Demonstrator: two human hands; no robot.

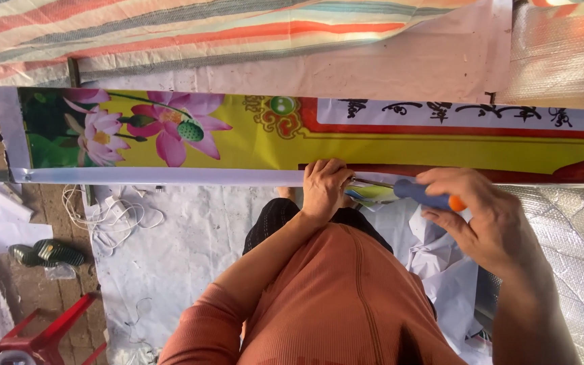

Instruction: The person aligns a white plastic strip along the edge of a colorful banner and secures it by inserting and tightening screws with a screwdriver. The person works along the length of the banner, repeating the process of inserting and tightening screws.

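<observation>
Left of the long yellow banner (292, 145) with pink flowers, green sandals (47, 252) and white cords (113, 213) lie on the floor. The left hand (326, 188) presses curled fingers on the banner's near edge. Just right of it, the right hand (481, 220) grips a blue-handled screwdriver (414, 192), tip by that edge. Best to hold the edge flat and keep fingers off the tip. I see no boxes or bins.

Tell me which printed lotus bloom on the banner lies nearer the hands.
The larger magenta lotus with the green seed pod, toward the left hand; the paler pink lotus sits farther out, by the banner's end.
</observation>
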